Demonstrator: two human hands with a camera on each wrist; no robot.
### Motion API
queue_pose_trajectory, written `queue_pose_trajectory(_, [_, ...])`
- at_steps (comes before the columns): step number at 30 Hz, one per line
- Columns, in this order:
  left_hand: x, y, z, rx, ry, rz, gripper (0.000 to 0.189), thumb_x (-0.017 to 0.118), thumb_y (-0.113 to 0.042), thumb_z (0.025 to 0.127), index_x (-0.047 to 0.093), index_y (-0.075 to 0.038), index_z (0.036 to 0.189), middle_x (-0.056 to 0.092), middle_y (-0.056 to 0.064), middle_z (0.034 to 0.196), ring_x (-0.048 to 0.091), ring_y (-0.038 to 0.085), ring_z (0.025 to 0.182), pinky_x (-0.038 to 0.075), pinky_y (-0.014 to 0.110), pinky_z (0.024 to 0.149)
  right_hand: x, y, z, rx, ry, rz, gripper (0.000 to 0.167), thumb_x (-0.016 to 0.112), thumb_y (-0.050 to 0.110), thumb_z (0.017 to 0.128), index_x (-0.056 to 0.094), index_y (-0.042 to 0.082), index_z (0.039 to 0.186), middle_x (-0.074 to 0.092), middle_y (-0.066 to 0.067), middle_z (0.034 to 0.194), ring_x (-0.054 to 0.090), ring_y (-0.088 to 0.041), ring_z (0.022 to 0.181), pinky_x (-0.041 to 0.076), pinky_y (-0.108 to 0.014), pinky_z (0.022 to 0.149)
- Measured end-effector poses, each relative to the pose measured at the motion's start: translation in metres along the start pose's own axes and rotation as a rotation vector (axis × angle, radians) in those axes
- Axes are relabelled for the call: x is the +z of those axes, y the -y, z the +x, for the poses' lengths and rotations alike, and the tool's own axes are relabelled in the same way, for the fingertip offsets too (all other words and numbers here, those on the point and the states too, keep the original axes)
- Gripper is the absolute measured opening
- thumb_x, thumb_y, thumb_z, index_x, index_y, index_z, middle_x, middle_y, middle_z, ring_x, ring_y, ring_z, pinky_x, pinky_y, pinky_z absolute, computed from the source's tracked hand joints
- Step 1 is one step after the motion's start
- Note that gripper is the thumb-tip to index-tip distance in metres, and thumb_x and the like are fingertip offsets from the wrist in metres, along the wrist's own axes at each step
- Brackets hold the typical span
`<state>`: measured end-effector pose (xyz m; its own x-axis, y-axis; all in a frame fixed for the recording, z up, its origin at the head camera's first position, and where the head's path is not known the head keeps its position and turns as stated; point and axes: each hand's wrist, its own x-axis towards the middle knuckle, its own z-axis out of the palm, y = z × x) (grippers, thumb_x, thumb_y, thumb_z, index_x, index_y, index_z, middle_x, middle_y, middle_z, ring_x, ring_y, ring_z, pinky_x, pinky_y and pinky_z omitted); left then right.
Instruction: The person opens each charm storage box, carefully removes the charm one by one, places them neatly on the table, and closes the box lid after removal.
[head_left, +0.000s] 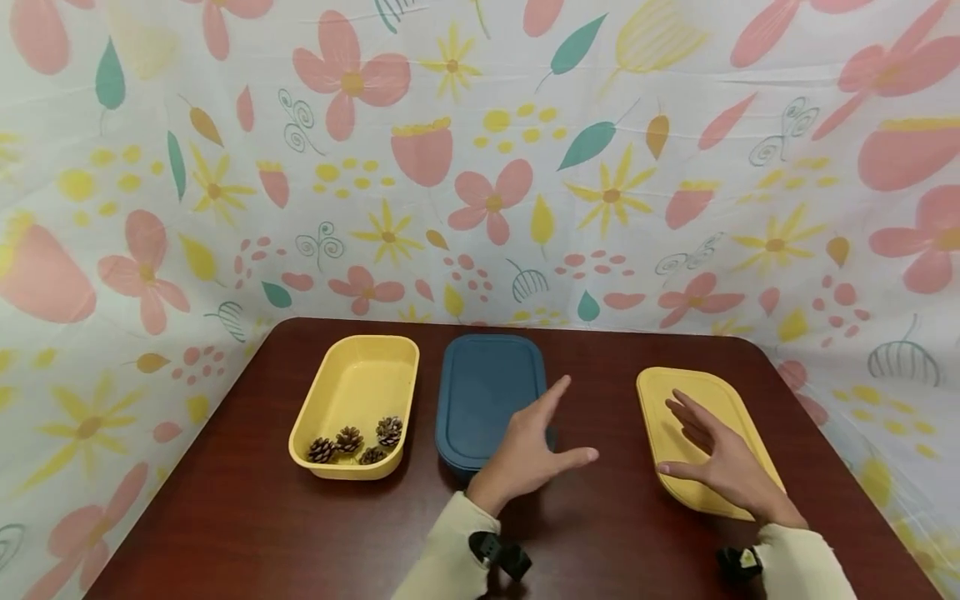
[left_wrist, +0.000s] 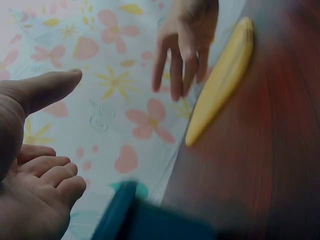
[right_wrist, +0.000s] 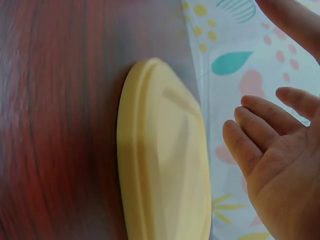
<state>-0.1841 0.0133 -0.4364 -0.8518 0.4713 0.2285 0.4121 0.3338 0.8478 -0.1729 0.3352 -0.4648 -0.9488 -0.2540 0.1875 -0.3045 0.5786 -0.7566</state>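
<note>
In the head view my left hand (head_left: 525,450) is over the right front part of a blue lidded box (head_left: 491,392), thumb and fingers spread apart with nothing between them. My right hand (head_left: 723,462) hovers above a yellow lid (head_left: 701,392) lying flat on the table, its fingers loosely extended and holding nothing. The right wrist view shows the lid (right_wrist: 175,165) below the bare palm and fingers (right_wrist: 265,120). To the left stands an uncovered yellow box (head_left: 360,375) with several pine cones (head_left: 348,439) gathered at its near end.
The dark red-brown table (head_left: 247,517) carries both boxes and the lid. A white cloth with a flower and leaf print (head_left: 465,275) hangs behind and at both sides of it. A black wrist camera (head_left: 498,554) is strapped over the left sleeve (head_left: 446,558).
</note>
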Motion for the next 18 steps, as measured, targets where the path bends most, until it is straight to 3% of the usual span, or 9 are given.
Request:
queue_pose_trajectory(4, [-0.021,0.007,-0.013,0.006,-0.031,-0.036,0.092,0.077,-0.038,0.088,0.020,-0.036,0.160,0.026,-0.005,0.167,0.032,0.021,0.153,0.040,0.044,0.118,0.003,0.004,0.001,-0.028,-0.003,0.023,0.103,0.085,0.021,0.081,0.022,0.026,0.162,0.037,-0.003,0.161,0.035,0.027,0.127,0.038,0.001,0.099])
queue_pose_trajectory(6, [-0.033,0.010,-0.020,-0.003,-0.058,-0.058,0.092,0.079,-0.037,0.088,0.021,-0.037,0.160,0.025,-0.005,0.167,0.031,0.021,0.153,0.039,0.044,0.119,0.008,0.006,0.004,-0.031,0.006,0.029,0.103,0.085,0.021,0.081,0.022,0.027,0.161,0.036,-0.001,0.161,0.035,0.026,0.129,0.037,0.001,0.100])
queue_pose_trajectory(12, [-0.064,0.015,-0.031,-0.032,-0.102,-0.033,0.094,0.081,-0.037,0.085,0.021,-0.042,0.158,0.027,-0.007,0.167,0.030,0.019,0.153,0.038,0.045,0.119,0.019,0.013,0.012,-0.024,0.015,0.031,0.104,0.085,0.020,0.080,0.022,0.030,0.161,0.034,-0.027,0.160,0.033,0.025,0.132,0.035,0.002,0.100])
queue_pose_trajectory(18, [-0.079,0.028,-0.040,-0.066,-0.123,0.015,0.094,0.081,-0.037,0.085,0.023,-0.039,0.159,0.029,-0.005,0.166,0.033,0.022,0.152,0.039,0.049,0.117,0.033,0.023,0.018,-0.027,0.001,0.044,0.101,0.086,0.019,0.080,0.026,0.027,0.160,0.038,-0.024,0.158,0.033,0.028,0.129,0.033,0.003,0.099])
